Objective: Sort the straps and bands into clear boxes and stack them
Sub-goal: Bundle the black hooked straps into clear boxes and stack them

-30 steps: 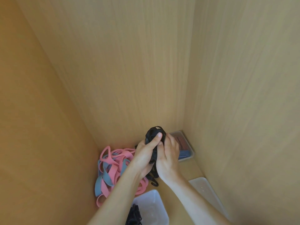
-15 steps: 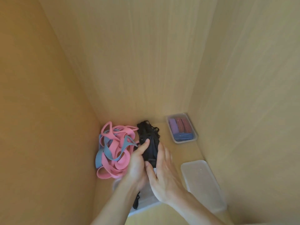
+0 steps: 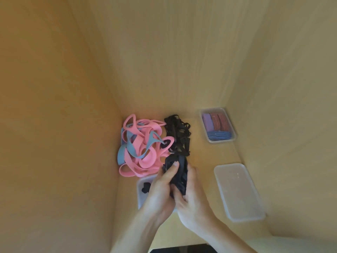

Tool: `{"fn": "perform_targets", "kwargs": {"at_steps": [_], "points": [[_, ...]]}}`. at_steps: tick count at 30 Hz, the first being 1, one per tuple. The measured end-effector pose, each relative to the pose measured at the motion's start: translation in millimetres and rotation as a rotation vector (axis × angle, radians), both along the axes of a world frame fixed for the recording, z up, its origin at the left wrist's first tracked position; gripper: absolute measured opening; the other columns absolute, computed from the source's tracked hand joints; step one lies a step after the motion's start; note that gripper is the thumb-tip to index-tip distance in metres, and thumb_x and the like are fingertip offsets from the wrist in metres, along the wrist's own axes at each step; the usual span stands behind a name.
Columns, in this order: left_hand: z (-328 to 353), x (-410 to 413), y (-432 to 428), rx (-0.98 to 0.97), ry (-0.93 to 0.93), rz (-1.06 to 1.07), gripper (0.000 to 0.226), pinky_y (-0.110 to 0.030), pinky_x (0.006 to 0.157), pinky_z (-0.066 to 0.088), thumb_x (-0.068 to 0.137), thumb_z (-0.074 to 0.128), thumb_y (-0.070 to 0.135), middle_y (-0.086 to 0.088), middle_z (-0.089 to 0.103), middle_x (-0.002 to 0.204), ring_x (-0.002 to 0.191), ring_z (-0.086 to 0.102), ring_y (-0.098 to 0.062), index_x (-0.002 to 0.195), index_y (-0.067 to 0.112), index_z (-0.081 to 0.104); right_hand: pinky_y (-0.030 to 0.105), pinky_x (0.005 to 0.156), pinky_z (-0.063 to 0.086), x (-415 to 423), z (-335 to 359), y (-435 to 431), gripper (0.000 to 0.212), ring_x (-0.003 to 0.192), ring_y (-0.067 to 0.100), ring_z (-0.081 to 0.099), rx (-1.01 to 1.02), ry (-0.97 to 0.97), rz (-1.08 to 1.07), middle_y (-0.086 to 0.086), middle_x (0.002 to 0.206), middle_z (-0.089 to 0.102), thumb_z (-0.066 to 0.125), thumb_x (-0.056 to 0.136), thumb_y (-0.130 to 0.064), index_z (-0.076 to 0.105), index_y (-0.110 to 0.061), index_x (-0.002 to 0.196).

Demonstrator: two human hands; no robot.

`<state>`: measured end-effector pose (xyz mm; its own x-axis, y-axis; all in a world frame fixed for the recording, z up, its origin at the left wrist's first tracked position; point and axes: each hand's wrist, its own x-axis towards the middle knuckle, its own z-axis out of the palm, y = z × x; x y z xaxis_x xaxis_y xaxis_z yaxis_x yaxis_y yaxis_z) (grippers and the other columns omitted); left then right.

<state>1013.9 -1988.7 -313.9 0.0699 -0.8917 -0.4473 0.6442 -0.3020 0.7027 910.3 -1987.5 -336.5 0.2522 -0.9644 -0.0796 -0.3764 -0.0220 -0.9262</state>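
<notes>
Head view
Left grip: the left hand (image 3: 160, 192) is clenched round the black strap bundle (image 3: 179, 177), its thumb laid up along the near face of the bundle.
Right grip: the right hand (image 3: 194, 196) clasps the same bundle from the other side, its fingers curled in against it and meeting the left hand.
Held thing: the bundle stands roughly upright between the two grips, and its top pokes out above the thumb.
Under the grip: an open clear box (image 3: 141, 198) sits on the shelf (image 3: 206, 157), mostly hidden by the left hand. A small black strap piece (image 3: 145, 188) lies inside it, just left of the grip.
Beyond the grip: a loose heap of black straps (image 3: 177, 134) lies on the shelf, and its near end touches the top of the bundle.
Left of and beyond the grip: a tangle of pink and blue bands (image 3: 142, 148) lies against the left wall, beside the black heap.
Right of the grip: a frosted clear piece (image 3: 238, 190) lies flat. I cannot tell whether it is a lid or a box.
Far right corner: a second clear box (image 3: 219, 141) holds folded purple, red and blue bands (image 3: 218, 123).
Surround: wooden walls (image 3: 173, 61) close in the shelf on three sides.
</notes>
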Motion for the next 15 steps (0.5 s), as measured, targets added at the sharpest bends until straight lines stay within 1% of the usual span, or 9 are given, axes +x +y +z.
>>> {"fn": "perform_targets", "kwargs": {"at_steps": [2, 4, 6, 7, 9, 10, 11, 12, 15], "points": [[2, 4, 4, -0.030, -0.026, -0.021, 0.020, -0.034, 0.082, 0.059, 0.089, 0.068, 0.013, -0.019, 0.074, 0.109, 0.103, 0.072, -0.029, 0.107, 0.007, 0.076, 0.031, 0.099, 0.052, 0, -5, 2, 0.066, 0.125, 0.011, 0.054, 0.004, -0.004, -0.009, -0.006, 0.134, 0.044, 0.052, 0.091, -0.021, 0.025, -0.042, 0.147], [0, 10, 9, -0.045, -0.064, -0.039, 0.041, -0.046, 0.098, 0.052, 0.088, 0.061, 0.016, -0.024, 0.066, 0.126, 0.118, 0.064, -0.036, 0.127, 0.004, 0.064, 0.032, 0.098, 0.053, -1, -10, 2, 0.065, 0.124, 0.010, 0.054, -0.006, -0.004, -0.015, -0.011, 0.131, 0.042, 0.053, 0.090, -0.022, 0.027, -0.055, 0.140], [-3, 22, 14, -0.076, -0.129, -0.033, 0.053, -0.048, 0.110, 0.044, 0.086, 0.060, 0.015, -0.025, 0.061, 0.134, 0.127, 0.058, -0.038, 0.137, 0.003, 0.054, 0.035, 0.094, 0.055, -2, -15, 2, 0.068, 0.120, 0.009, 0.054, -0.007, -0.002, -0.020, -0.018, 0.128, 0.040, 0.055, 0.090, -0.024, 0.024, -0.068, 0.132], [-6, 30, 15, -0.084, -0.196, -0.034, 0.058, -0.042, 0.108, 0.047, 0.081, 0.063, 0.014, -0.021, 0.064, 0.132, 0.125, 0.061, -0.031, 0.138, 0.005, 0.053, 0.035, 0.092, 0.056, -3, -16, 2, 0.071, 0.118, 0.009, 0.053, -0.014, 0.011, -0.018, -0.022, 0.126, 0.038, 0.055, 0.091, -0.024, 0.021, -0.072, 0.129], [-10, 42, 20, -0.075, -0.426, -0.071, 0.069, -0.022, 0.095, 0.052, 0.071, 0.064, 0.011, -0.005, 0.071, 0.116, 0.105, 0.069, -0.004, 0.139, 0.008, 0.051, 0.035, 0.093, 0.055, -7, -18, 2, 0.077, 0.117, 0.009, 0.053, -0.028, 0.050, -0.003, -0.028, 0.125, 0.034, 0.057, 0.094, -0.019, 0.016, -0.074, 0.128], [-16, 48, 24, -0.071, -0.578, -0.075, 0.068, -0.011, 0.085, 0.050, 0.071, 0.062, 0.008, 0.003, 0.071, 0.107, 0.093, 0.068, 0.006, 0.138, 0.011, 0.051, 0.034, 0.094, 0.054, -8, -19, 2, 0.078, 0.116, 0.008, 0.052, -0.031, 0.073, 0.008, -0.029, 0.124, 0.033, 0.058, 0.095, -0.017, 0.016, -0.073, 0.129], [-22, 53, 30, -0.085, -0.754, -0.058, 0.060, -0.005, 0.078, 0.047, 0.076, 0.061, 0.007, 0.011, 0.069, 0.104, 0.092, 0.065, 0.010, 0.134, 0.020, 0.054, 0.033, 0.096, 0.053, -9, -20, 2, 0.077, 0.117, 0.005, 0.051, -0.038, 0.104, 0.023, -0.031, 0.124, 0.031, 0.058, 0.095, -0.015, 0.018, -0.069, 0.133], [-26, 56, 37, -0.117, -0.941, -0.048, 0.053, -0.001, 0.079, 0.043, 0.082, 0.060, 0.005, 0.018, 0.065, 0.110, 0.103, 0.062, 0.009, 0.128, 0.031, 0.056, 0.031, 0.098, 0.051, -10, -20, 3, 0.074, 0.117, 0.003, 0.050, -0.048, 0.141, 0.039, -0.030, 0.123, 0.031, 0.058, 0.096, -0.014, 0.019, -0.061, 0.138], [-42, 65, 50, -0.278, -1.312, -0.101, 0.057, -0.005, 0.102, 0.031, 0.083, 0.057, 0.008, 0.017, 0.052, 0.136, 0.135, 0.045, -0.009, 0.130, 0.038, 0.051, 0.028, 0.103, 0.047, -8, -20, 4, 0.069, 0.118, 0.003, 0.047, -0.094, 0.245, 0.092, -0.019, 0.123, 0.031, 0.058, 0.095, -0.011, 0.021, -0.033, 0.149]]}}
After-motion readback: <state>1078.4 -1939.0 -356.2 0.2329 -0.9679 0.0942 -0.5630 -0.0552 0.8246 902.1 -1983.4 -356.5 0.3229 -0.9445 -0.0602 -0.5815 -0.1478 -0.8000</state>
